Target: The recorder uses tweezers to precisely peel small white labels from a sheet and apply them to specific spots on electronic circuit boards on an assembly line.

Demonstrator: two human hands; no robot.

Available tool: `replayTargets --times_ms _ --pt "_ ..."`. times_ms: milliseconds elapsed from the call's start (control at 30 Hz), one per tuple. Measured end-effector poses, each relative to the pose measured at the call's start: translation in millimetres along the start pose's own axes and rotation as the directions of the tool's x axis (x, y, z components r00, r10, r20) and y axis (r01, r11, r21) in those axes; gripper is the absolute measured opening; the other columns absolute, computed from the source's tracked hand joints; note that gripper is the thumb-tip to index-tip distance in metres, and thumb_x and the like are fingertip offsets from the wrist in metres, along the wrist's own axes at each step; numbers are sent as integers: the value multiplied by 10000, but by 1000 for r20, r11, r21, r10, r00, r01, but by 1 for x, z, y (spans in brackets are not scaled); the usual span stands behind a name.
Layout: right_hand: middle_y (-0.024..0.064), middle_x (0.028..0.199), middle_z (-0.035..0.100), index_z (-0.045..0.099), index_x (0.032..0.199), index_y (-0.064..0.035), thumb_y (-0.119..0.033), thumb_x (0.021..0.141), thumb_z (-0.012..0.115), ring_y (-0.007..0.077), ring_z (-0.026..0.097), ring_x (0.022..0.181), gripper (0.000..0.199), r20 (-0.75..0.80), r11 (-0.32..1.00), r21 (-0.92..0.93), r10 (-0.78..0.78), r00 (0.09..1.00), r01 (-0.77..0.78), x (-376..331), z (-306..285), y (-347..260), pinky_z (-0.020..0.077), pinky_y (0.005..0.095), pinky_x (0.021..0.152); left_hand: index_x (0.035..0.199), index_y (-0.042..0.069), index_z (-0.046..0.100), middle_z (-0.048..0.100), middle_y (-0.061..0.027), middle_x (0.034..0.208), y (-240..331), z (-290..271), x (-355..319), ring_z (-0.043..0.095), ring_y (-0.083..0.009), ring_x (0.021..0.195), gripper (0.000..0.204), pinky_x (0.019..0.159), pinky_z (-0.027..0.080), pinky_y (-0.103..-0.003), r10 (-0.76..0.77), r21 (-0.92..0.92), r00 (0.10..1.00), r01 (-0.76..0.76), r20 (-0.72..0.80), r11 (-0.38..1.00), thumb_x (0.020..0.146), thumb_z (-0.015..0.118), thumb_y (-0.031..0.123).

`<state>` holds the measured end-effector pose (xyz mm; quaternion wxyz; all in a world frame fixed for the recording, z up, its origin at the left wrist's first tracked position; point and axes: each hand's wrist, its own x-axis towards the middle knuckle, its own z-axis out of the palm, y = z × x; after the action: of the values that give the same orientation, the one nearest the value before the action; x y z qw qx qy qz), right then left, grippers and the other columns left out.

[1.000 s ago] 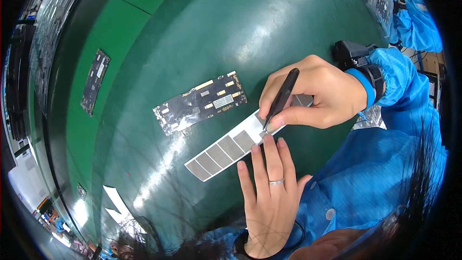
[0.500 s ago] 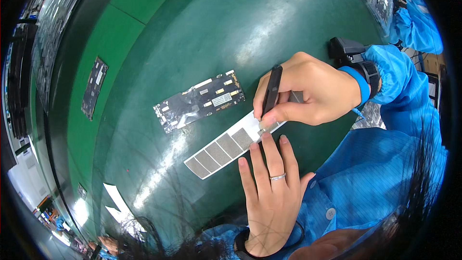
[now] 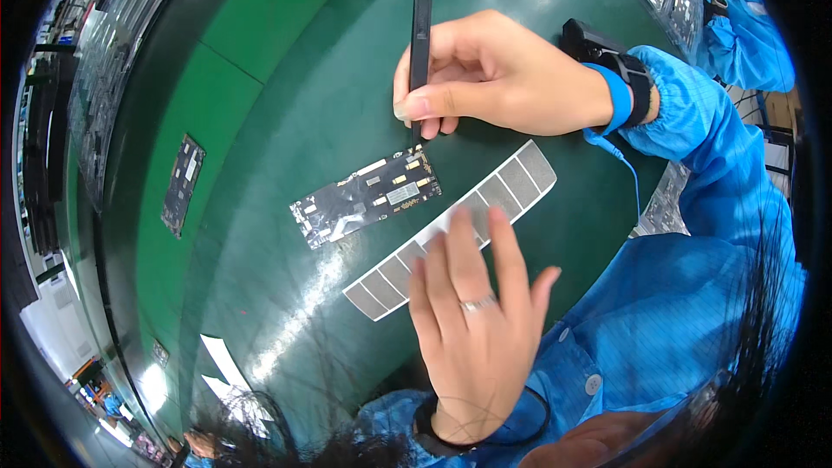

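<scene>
Just beyond the upper right corner of the small dark rectangular circuit board (image 3: 366, 197), the right hand (image 3: 494, 78) is pinching slim black tweezers (image 3: 420, 61) between thumb and fingers, their tips pointing straight down at that corner and almost touching it; the board's long axis is running from lower left up to the right, so this hand is sitting nearer to it than the other. Below the board, the left hand (image 3: 472, 321) is lying flat and open, fingertips pressing on a long white backing strip of matte grey square pads (image 3: 451, 230) which is lying parallel to the board on the glossy green mat (image 3: 260, 78).
</scene>
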<state>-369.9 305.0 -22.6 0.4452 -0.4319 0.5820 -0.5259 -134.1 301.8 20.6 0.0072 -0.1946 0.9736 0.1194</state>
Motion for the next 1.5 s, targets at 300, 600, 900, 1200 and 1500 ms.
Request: replayTargets --times_ms 300,600,900,1200,1500 --pt "64 993 706 679 1080 37 -77 1043 672 113 684 876 121 8 1000 8 -12 1000 12 -7 4 1 585 276 829 1467 9 558 449 -244 1560 -10 12 23 519 -416 1384 808 1178 426 -532 -73 75 997 71 22 995 923 701 589" --pt "67 982 704 679 1070 42 -66 1042 667 114 681 885 112 -6 1000 17 6 1000 -6 -2 -3 7 583 280 848 1500 -43 481 403 -289 1553 -12 15 34 472 -488 1379 854 1125 445 -612 -54 -23 998 55 34 998 911 740 518" --pt "70 964 706 683 1064 49 -59 1035 671 121 694 888 112 -16 1000 -31 0 1000 0 -5 -6 9 592 284 848 1467 7 557 448 -252 1556 -8 16 36 509 -435 1386 804 1159 440 -557 -63 62 997 60 50 996 932 695 591" --pt "70 970 716 699 1078 43 -69 1014 713 130 716 900 129 6 995 -98 5 1000 -4 -5 -7 9 599 282 839 1468 -4 555 437 -257 1575 -12 14 41 509 -455 1365 844 1112 474 -531 -44 25 997 42 61 999 895 739 588" --pt "75 992 750 702 1144 32 -112 1016 723 123 709 885 194 15 995 -71 -66 998 67 -17 -11 4 596 283 815 1510 56 544 468 -223 1582 -14 -7 20 508 -400 1389 871 1168 398 -559 -31 -89 989 44 145 995 911 661 678"
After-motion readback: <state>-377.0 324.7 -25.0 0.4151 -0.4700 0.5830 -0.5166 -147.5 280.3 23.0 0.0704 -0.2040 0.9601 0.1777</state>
